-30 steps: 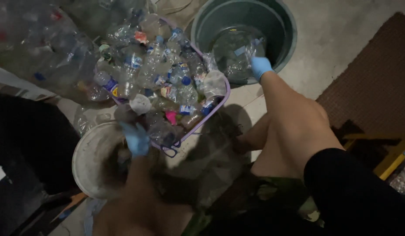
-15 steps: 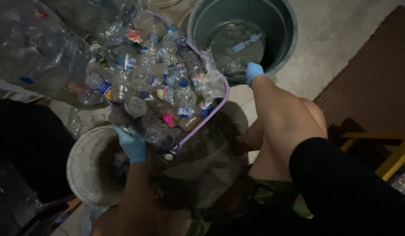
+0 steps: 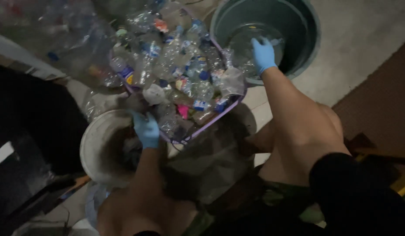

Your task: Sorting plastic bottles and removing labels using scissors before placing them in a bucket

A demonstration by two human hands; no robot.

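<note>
- Our left hand (image 3: 146, 130), in a blue glove, sits at the near edge of the purple tray (image 3: 232, 106), fingers curled down among the bottles (image 3: 176, 65); we cannot tell whether it is gripping one.
- Our right hand (image 3: 262, 54), also gloved in blue, reaches over the rim of the green bin (image 3: 307, 39), fingers spread and released, touching a clear bottle (image 3: 241, 48) lying inside the bin.
- The tray lies between our two hands, heaped with crushed clear plastic bottles.
- Labels on the bottles show as small patches: blue bands near the tray's middle and right, a yellow and blue one at the left edge, a red one near the far end, and a pink scrap near the front.
- Blue caps dot the heap.
- A white bucket (image 3: 97, 144) stands just beside the tray's near left corner, under our left hand.
- More clear bottles sit in a large bag (image 3: 45, 35) at far left.
- The floor (image 3: 364, 52) to the right of the bin is pale concrete.
</note>
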